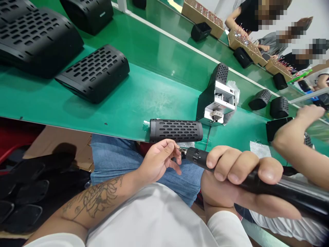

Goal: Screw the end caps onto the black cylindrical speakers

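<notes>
My right hand is wrapped around a black electric screwdriver, its tip pointing left. At that tip is my left hand, thumb and forefinger pinched together by the bit; whatever they hold is too small to make out. Just beyond my hands, a black speaker housing with slotted holes lies at the table's near edge. Behind it to the right stands a black and silver machine with a metal front mechanism, which looks like a screw feeder.
More black slotted housings stand on the green table at left. A co-worker's arm reaches in from the right. Beyond the white rail, people work beside cardboard boxes of wired parts. Black panels lie low at left.
</notes>
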`<state>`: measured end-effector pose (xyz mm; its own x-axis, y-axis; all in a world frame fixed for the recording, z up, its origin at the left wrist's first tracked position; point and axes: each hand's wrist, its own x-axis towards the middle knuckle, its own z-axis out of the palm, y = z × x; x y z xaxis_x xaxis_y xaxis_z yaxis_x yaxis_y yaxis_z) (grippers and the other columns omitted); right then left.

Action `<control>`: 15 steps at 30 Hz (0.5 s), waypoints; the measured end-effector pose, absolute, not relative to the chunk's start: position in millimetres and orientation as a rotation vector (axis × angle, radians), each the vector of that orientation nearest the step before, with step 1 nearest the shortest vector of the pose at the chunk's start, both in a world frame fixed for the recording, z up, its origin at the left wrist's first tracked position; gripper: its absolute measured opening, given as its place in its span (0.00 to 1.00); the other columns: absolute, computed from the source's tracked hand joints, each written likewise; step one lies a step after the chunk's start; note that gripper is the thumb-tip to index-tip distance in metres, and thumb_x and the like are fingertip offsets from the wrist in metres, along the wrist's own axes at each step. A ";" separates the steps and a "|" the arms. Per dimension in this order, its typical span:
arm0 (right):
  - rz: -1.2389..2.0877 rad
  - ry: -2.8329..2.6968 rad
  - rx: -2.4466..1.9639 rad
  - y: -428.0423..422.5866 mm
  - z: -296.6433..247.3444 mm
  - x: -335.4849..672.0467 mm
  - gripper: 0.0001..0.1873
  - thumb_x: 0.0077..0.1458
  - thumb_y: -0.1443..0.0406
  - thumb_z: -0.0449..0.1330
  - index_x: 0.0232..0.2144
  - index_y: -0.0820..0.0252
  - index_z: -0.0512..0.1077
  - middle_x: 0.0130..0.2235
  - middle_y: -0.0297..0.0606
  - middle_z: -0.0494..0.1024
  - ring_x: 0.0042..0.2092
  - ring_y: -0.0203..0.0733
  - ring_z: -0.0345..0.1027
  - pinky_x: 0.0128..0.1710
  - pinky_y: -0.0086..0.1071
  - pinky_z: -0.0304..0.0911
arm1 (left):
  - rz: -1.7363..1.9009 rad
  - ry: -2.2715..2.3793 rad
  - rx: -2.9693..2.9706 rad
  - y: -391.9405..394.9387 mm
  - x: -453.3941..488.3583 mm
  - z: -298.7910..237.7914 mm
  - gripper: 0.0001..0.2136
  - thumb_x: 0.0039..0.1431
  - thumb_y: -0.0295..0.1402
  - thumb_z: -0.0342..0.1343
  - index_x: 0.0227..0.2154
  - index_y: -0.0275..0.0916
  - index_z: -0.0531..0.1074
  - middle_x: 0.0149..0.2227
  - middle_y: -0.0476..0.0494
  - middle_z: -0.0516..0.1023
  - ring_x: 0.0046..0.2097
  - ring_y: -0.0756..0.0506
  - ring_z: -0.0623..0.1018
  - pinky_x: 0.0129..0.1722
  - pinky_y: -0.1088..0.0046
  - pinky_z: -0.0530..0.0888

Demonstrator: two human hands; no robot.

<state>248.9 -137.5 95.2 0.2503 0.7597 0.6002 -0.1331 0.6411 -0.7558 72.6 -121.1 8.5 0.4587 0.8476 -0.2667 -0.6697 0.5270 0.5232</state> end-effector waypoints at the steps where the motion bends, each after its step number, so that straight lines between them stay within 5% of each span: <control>1: 0.667 -1.178 -0.628 -141.1 91.6 248.4 0.19 0.65 0.37 0.70 0.45 0.36 0.79 0.20 0.20 0.55 0.15 0.39 0.47 0.19 0.44 0.64 | 0.963 0.533 0.357 -122.7 73.1 9.0 0.26 0.62 0.53 0.83 0.38 0.36 0.79 0.34 0.47 0.81 0.31 0.48 0.82 0.23 0.67 0.89; 8: 0.575 -1.342 -0.725 -159.4 77.0 240.2 0.35 0.48 0.54 0.85 0.51 0.22 0.72 0.20 0.15 0.58 0.13 0.39 0.43 0.19 0.45 0.64 | 0.945 0.487 0.358 -130.4 71.6 6.9 0.22 0.67 0.49 0.81 0.43 0.37 0.78 0.35 0.47 0.82 0.27 0.49 0.80 0.23 0.68 0.88; 12: 0.488 -1.410 -0.769 -170.0 77.8 237.7 0.35 0.52 0.47 0.84 0.56 0.16 0.73 0.20 0.16 0.61 0.15 0.43 0.49 0.17 0.44 0.65 | 0.915 0.464 0.335 -130.8 69.3 5.0 0.23 0.66 0.49 0.81 0.43 0.38 0.77 0.35 0.47 0.82 0.27 0.49 0.79 0.21 0.68 0.87; 15: 0.581 -1.485 -0.758 -178.0 85.6 245.6 0.31 0.53 0.46 0.84 0.54 0.23 0.76 0.21 0.18 0.66 0.16 0.43 0.56 0.20 0.45 0.71 | 0.883 0.494 0.347 -132.2 69.3 5.5 0.26 0.65 0.53 0.81 0.42 0.38 0.76 0.35 0.47 0.81 0.27 0.47 0.81 0.18 0.69 0.85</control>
<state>245.6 -178.0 85.6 0.0261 0.7537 0.6568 0.1085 0.6510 -0.7513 69.3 -132.2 5.5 0.5354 0.8017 -0.2658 -0.6458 0.5914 0.4829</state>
